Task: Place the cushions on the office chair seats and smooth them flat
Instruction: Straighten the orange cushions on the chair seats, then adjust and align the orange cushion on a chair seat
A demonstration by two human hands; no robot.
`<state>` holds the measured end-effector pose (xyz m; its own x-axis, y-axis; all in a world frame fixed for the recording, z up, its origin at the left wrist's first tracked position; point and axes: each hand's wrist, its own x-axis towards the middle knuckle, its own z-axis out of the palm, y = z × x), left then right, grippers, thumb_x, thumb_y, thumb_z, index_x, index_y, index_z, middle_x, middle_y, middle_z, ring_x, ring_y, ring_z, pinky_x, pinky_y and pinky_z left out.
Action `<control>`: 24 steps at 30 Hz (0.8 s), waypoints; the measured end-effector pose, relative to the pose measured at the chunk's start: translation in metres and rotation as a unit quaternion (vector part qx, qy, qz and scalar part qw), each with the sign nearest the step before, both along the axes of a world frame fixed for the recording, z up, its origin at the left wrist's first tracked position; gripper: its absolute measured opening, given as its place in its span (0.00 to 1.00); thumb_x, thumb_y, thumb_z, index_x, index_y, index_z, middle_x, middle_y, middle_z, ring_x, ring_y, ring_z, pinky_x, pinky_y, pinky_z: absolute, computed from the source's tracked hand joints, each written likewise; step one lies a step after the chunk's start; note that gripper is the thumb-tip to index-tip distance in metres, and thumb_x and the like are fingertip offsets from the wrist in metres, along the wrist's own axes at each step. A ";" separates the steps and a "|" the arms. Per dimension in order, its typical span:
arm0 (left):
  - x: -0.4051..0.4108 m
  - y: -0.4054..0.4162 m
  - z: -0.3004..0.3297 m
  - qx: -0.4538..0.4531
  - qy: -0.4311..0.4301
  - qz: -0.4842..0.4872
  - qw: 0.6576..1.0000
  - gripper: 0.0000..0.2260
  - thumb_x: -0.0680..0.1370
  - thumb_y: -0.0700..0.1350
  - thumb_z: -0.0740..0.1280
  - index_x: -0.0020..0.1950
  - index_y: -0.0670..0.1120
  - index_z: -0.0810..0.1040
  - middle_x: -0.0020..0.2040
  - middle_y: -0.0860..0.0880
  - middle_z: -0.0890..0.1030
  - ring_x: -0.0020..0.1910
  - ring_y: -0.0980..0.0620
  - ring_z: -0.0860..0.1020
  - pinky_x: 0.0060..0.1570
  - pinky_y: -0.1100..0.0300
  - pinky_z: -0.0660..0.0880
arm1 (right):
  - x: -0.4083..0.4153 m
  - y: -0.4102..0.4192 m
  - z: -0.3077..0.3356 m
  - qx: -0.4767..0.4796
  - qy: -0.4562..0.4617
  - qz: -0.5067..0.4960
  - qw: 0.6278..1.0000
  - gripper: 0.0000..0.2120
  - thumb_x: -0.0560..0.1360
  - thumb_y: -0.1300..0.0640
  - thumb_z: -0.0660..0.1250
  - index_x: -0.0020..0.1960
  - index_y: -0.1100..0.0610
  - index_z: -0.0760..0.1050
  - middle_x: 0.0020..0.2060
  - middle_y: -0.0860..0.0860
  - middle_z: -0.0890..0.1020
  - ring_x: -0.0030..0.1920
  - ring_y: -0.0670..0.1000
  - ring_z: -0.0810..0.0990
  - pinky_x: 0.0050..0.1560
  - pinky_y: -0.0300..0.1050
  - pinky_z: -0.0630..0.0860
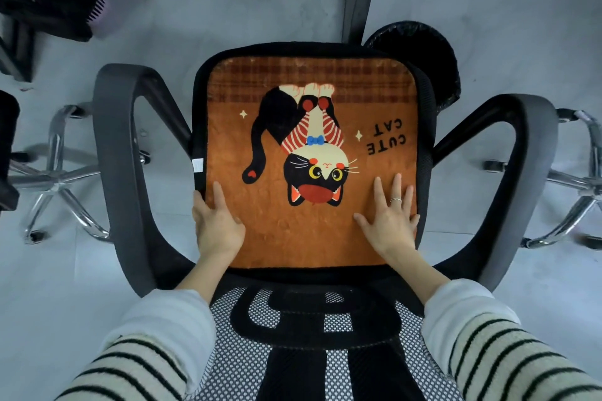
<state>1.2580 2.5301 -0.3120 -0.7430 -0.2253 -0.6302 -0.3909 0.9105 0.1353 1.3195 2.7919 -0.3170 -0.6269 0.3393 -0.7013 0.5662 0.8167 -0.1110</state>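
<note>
Count: 1 orange cat cushion on 1 office chair, w/ 2 armrests, left & right. My 2 hands on it, left, right; 1 ring. 2 more chrome chair bases, one each side, other. 1 black bin.

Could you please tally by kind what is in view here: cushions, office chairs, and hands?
Orange plush cat-print cushion: 1
Office chairs: 3, namely the black mesh armchair holding the cushion, and chrome star bases at left and right
Hands: 2, left hand, right hand
Total: 6
</note>
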 end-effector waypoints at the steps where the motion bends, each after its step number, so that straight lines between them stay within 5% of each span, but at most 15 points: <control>1: 0.009 0.002 0.000 0.003 -0.021 0.000 1.000 0.33 0.78 0.40 0.59 0.77 0.49 0.43 0.76 0.40 0.39 0.76 0.40 0.46 0.71 0.44 0.60 | 0.005 -0.004 0.002 -0.008 -0.012 0.000 1.000 0.39 0.76 0.43 0.62 0.77 0.48 0.41 0.76 0.52 0.35 0.75 0.59 0.33 0.71 0.69 0.51; 4: 0.020 0.005 0.003 0.009 -0.083 -0.016 0.996 0.35 0.78 0.40 0.59 0.76 0.51 0.39 0.74 0.42 0.31 0.75 0.41 0.37 0.74 0.45 0.52 | 0.014 -0.010 0.009 -0.036 -0.053 -0.009 0.998 0.41 0.75 0.43 0.64 0.77 0.47 0.39 0.75 0.52 0.33 0.75 0.59 0.33 0.71 0.68 0.51; 6: 0.017 -0.001 0.014 0.024 -0.122 -0.031 0.992 0.33 0.79 0.41 0.58 0.77 0.50 0.41 0.75 0.42 0.33 0.76 0.42 0.40 0.74 0.48 0.53 | 0.017 -0.011 0.020 -0.070 -0.075 -0.020 0.994 0.40 0.76 0.44 0.64 0.77 0.48 0.41 0.76 0.53 0.36 0.76 0.60 0.37 0.72 0.63 0.52; 10: 0.003 -0.012 0.065 0.093 -0.154 -0.021 0.984 0.22 0.80 0.43 0.57 0.74 0.44 0.60 0.73 0.41 0.63 0.70 0.43 0.66 0.65 0.56 0.65 | 0.011 -0.015 0.071 -0.135 -0.083 -0.066 0.985 0.35 0.78 0.46 0.61 0.78 0.53 0.47 0.75 0.59 0.58 0.73 0.60 0.62 0.71 0.52 0.62; 17: 0.018 -0.019 0.194 0.203 -0.079 -0.032 0.975 0.18 0.81 0.46 0.57 0.70 0.46 0.67 0.67 0.46 0.72 0.66 0.48 0.71 0.63 0.60 0.66 | -0.002 -0.042 0.187 -0.191 -0.001 0.002 0.982 0.23 0.80 0.50 0.58 0.71 0.59 0.65 0.65 0.57 0.74 0.59 0.56 0.77 0.53 0.42 0.74; 21: 0.037 -0.042 0.270 0.223 0.045 -0.012 0.974 0.16 0.81 0.46 0.57 0.68 0.48 0.70 0.65 0.47 0.75 0.62 0.50 0.73 0.61 0.60 0.67 | -0.011 -0.076 0.252 -0.243 0.057 0.063 0.966 0.21 0.80 0.49 0.58 0.69 0.57 0.69 0.62 0.55 0.76 0.51 0.51 0.76 0.47 0.38 0.70; 24: 0.046 -0.066 0.311 0.231 0.095 0.000 0.968 0.15 0.81 0.46 0.57 0.66 0.47 0.71 0.64 0.48 0.76 0.61 0.51 0.74 0.57 0.62 0.68 | -0.022 -0.108 0.290 -0.268 0.093 0.103 0.953 0.21 0.80 0.49 0.57 0.70 0.57 0.69 0.50 0.51 0.78 0.40 0.45 0.73 0.42 0.35 0.68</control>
